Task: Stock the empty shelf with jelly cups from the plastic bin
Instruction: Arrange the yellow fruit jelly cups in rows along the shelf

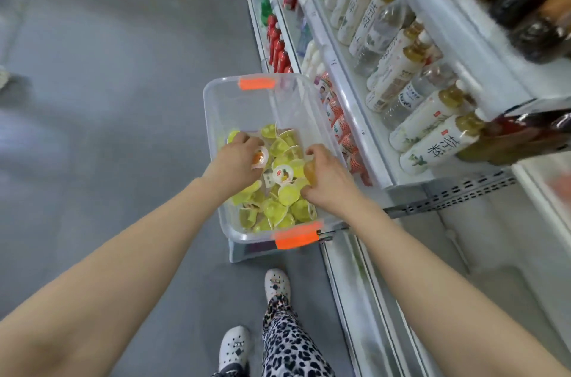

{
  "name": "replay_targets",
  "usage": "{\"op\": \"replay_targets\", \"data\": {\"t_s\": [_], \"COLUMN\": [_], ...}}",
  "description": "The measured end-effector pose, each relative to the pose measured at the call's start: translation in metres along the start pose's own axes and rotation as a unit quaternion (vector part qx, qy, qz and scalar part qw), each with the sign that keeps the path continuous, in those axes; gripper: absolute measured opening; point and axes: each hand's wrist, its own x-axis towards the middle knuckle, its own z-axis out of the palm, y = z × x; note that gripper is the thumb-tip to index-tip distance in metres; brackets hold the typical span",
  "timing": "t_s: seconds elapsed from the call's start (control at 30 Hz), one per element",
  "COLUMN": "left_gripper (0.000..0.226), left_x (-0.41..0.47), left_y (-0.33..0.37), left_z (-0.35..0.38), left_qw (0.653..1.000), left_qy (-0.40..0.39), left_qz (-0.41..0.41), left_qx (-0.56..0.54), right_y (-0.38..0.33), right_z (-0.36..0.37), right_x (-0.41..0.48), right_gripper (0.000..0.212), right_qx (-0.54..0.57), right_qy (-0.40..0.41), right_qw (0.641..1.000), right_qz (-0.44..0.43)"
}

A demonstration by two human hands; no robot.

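A clear plastic bin (pixel 213 117) with orange latches stands on the floor beside the shelving. Several yellow-green jelly cups (pixel 285 194) fill its lower half. Both my hands reach into it. My left hand (pixel 238 160) curls around an orange-topped jelly cup (pixel 259 157) at the left of the pile. My right hand (pixel 324 176) grips an amber jelly cup (pixel 309 172) at the right side. A white empty shelf (pixel 482 259) lies low at the right, below the drinks.
Shelves of bottled drinks (pixel 401 67) run along the right, with red bottles (pixel 278 46) and small packs (pixel 340 126) lower down. Grey floor (pixel 108 98) spreads to the left. My feet in white clogs (pixel 276 284) stand just behind the bin.
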Motion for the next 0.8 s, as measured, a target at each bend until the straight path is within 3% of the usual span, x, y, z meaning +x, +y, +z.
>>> {"op": "replay_targets", "data": {"t_s": [0.13, 0.37, 0.8], "left_gripper": [0.055, 0.062, 0.055], "left_x": [-0.035, -0.080, -0.125], "left_y": [0.020, 0.077, 0.237], "left_z": [-0.022, -0.040, -0.035], "left_qw": [0.999, 0.989, 0.935], "left_qy": [0.024, 0.052, 0.001], "left_qz": [0.040, 0.131, 0.354], "left_qx": [-0.023, -0.046, -0.040], "right_y": [-0.004, 0.003, 0.037], "right_z": [-0.018, -0.045, -0.111], "right_x": [-0.052, -0.148, -0.327], "right_gripper": [0.051, 0.046, 0.061], "right_qx": [0.007, 0.034, -0.034], "right_qy": [0.082, 0.204, 0.374], "right_qw": [0.996, 0.975, 0.907], "right_qz": [0.020, 0.077, 0.188]}}
